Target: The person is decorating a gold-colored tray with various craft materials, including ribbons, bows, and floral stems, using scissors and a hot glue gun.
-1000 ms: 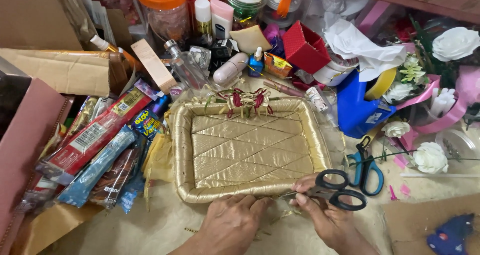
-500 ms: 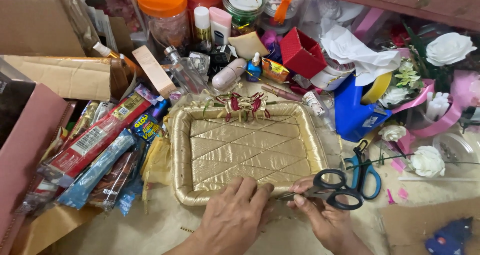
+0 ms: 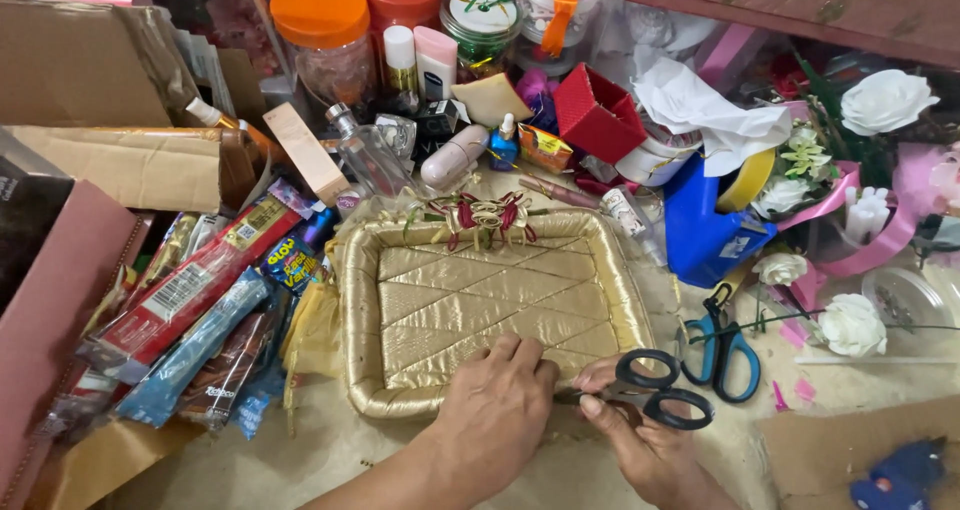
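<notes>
A gold quilted fabric tray (image 3: 420, 310) lies in the middle of the cluttered table, with a small red and gold ribbon ornament (image 3: 483, 217) on its far rim. My left hand (image 3: 495, 410) presses flat on the tray's near rim. My right hand (image 3: 640, 445) sits just to its right and grips black-handled scissors (image 3: 655, 390), whose blades point left toward the near rim and are hidden under my left hand.
Blue-handled scissors (image 3: 722, 345) lie right of the tray. Snack packets (image 3: 190, 320) pile up at the left beside cardboard boxes (image 3: 110, 160). Jars, bottles and a red box (image 3: 598, 120) crowd the back. White artificial roses (image 3: 885, 100) and pink ribbon fill the right.
Both hands have moved up onto the tray's near rim. The left hand now covers the rim and the scissor blades have slid under it.
</notes>
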